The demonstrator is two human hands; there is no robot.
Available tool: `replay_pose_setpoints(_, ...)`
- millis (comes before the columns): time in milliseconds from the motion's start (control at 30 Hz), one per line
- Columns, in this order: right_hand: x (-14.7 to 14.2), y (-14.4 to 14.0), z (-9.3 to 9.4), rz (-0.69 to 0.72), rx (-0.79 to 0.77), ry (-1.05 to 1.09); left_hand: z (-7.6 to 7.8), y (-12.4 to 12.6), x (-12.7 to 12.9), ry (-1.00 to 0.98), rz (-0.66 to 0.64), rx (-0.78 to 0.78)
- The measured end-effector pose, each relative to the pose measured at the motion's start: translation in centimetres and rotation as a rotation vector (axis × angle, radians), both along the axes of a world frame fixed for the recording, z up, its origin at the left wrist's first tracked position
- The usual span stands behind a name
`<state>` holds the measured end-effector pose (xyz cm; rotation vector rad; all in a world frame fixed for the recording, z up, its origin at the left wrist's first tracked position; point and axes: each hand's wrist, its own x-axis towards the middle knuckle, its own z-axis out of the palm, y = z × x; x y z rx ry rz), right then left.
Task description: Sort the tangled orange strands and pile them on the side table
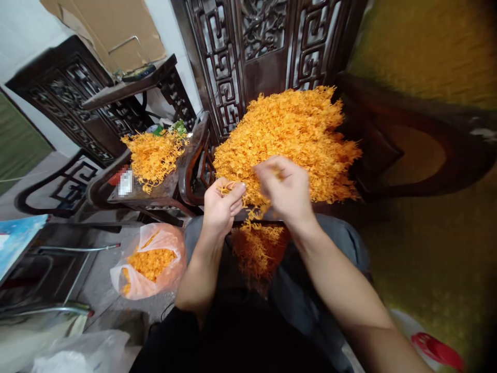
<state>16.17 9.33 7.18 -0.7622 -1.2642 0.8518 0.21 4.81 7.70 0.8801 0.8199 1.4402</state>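
My left hand (221,207) is closed in a pinch on a thin orange branching plastic-looking strand (232,186), which loops out beside the thumb. To its right, my right hand (289,189) is blurred, its fingers curled together; a bit of orange shows between them, but I cannot make out what it is. Both hands are over the near edge of a big heap of orange branching strands (287,124) piled on a dark wooden chair. More orange strands (258,248) hang or lie lower, between my knees.
A smaller orange pile (155,155) lies on a dark wooden side table (180,178) at the left. On the floor below, a translucent plastic bag (174,254) holds small orange pieces. Carved chair backs (266,75) rise behind. A red plastic object (437,349) is at lower right.
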Motion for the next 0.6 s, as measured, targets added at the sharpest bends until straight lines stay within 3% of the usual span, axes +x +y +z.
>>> replay_pose_setpoints(67,1.1,0.6,-0.1,-0.197,-0.028,0.244,-0.2,0.1,-0.7,-0.036,0.045,-0.044)
replay_pose_setpoints(133,1.8,0.2,-0.1,-0.250,-0.032,0.277,-0.6,0.3,-1.2,-0.057,0.068,-0.094)
replay_pose_setpoints(267,1.1,-3.0,-0.2,-0.071,0.030,-0.113,-1.5,0.7,-0.9,-0.109,-0.021,-0.173)
replay_pose_setpoints(367,-0.1,-4.8,-0.7,-0.063,0.162,-0.336,-1.7,0.9,-0.2,-0.164,-0.054,-0.146)
replay_pose_setpoints(600,-1.6,-3.9,-2.1,-0.093,0.092,-0.563,-1.5,0.2,0.9,-0.100,0.084,-0.172)
